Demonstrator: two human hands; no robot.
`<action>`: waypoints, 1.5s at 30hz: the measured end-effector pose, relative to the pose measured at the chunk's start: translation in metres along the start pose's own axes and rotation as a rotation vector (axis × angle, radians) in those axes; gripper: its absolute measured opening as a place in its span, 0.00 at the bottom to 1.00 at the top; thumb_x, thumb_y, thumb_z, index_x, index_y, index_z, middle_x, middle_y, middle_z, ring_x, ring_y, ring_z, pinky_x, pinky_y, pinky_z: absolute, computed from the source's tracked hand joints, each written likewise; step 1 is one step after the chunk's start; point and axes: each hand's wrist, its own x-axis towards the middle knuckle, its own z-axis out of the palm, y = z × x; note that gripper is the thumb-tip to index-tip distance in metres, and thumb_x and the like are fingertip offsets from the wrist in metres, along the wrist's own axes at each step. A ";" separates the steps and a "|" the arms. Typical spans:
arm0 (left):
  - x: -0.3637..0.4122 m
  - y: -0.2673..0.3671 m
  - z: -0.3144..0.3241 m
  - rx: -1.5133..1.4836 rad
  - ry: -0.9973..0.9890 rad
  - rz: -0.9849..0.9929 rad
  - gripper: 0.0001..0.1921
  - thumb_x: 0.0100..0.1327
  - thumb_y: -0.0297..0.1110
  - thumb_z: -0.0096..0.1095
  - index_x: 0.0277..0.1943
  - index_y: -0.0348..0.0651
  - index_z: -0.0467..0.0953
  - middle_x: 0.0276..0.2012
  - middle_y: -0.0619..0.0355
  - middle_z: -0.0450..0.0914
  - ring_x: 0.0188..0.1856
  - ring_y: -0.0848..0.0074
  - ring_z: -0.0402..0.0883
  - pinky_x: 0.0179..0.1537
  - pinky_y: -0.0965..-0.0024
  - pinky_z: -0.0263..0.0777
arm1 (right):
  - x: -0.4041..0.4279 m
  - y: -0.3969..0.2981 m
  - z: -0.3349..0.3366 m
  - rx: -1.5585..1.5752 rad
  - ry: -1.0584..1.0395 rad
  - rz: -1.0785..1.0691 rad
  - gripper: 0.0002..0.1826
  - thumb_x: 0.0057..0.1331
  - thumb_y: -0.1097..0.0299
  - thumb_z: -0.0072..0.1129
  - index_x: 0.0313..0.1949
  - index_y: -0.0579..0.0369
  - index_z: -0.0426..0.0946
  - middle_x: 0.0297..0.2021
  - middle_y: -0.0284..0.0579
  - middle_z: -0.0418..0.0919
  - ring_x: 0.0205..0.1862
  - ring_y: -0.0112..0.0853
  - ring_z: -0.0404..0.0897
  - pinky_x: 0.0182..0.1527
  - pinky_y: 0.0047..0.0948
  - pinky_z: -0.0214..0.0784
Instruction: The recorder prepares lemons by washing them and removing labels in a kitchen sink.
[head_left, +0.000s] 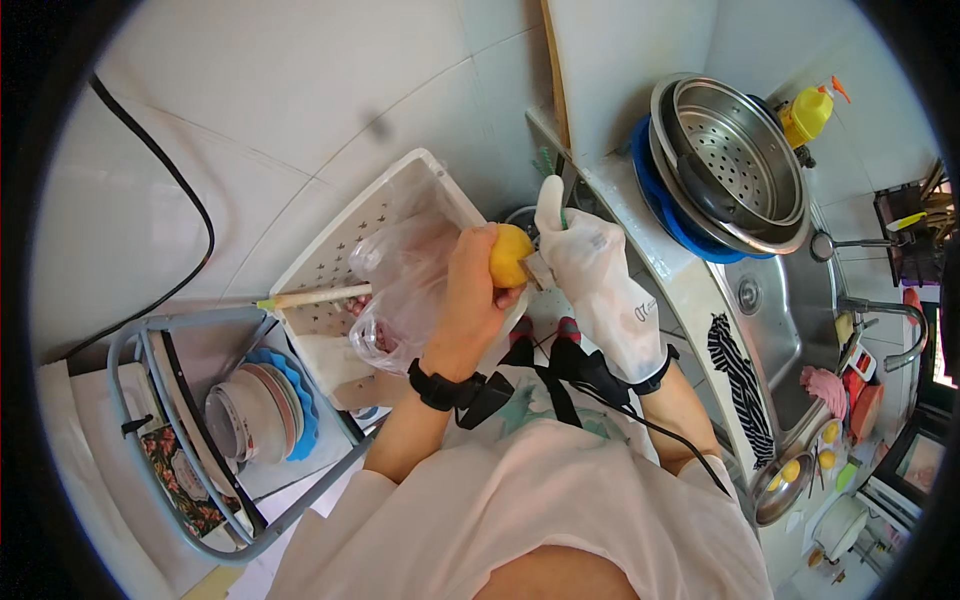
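My bare left hand (471, 289) grips a round yellow fruit or vegetable (511, 253), fingers wrapped about its near side. My right hand (589, 270) wears a whitish glove, thumb pointing up. It is closed on a small hand tool with a flat blade (538, 271) that meets the right side of the yellow piece. Most of the tool is hidden by the glove, so its exact kind is unclear. Beneath my left hand, a clear plastic bag (409, 262) lies in a white perforated plastic basket (431, 163), with reddish bulbs (382, 337) partly visible.
A pale stick-like item (322, 295) crosses the basket's left rim. At left, a metal-framed rack (247, 551) surrounds stacked bowls (259, 412). To the right are steel pans with a steamer (739, 150), a sink (799, 337), a striped cloth (739, 390) and a metal bowl (772, 506) holding yellow pieces.
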 end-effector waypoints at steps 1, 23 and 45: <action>-0.001 0.000 0.000 0.014 0.001 0.025 0.11 0.69 0.43 0.47 0.41 0.44 0.68 0.27 0.58 0.73 0.20 0.77 0.69 0.16 0.79 0.56 | 0.004 0.001 0.003 0.006 0.000 0.001 0.15 0.70 0.63 0.45 0.33 0.60 0.75 0.24 0.54 0.78 0.30 0.48 0.80 0.30 0.37 0.71; -0.009 0.002 0.014 0.016 -0.171 0.141 0.16 0.72 0.48 0.46 0.47 0.43 0.70 0.35 0.59 0.77 0.29 0.76 0.76 0.24 0.73 0.69 | 0.018 0.001 -0.006 0.071 0.030 0.021 0.14 0.67 0.63 0.51 0.30 0.61 0.75 0.22 0.54 0.77 0.27 0.46 0.78 0.29 0.35 0.70; -0.014 0.007 0.014 0.092 0.068 0.193 0.12 0.70 0.44 0.49 0.37 0.45 0.69 0.27 0.60 0.73 0.22 0.79 0.71 0.16 0.78 0.57 | 0.053 -0.025 0.011 -0.106 0.100 0.105 0.14 0.63 0.63 0.56 0.27 0.62 0.75 0.20 0.55 0.76 0.24 0.43 0.77 0.28 0.33 0.69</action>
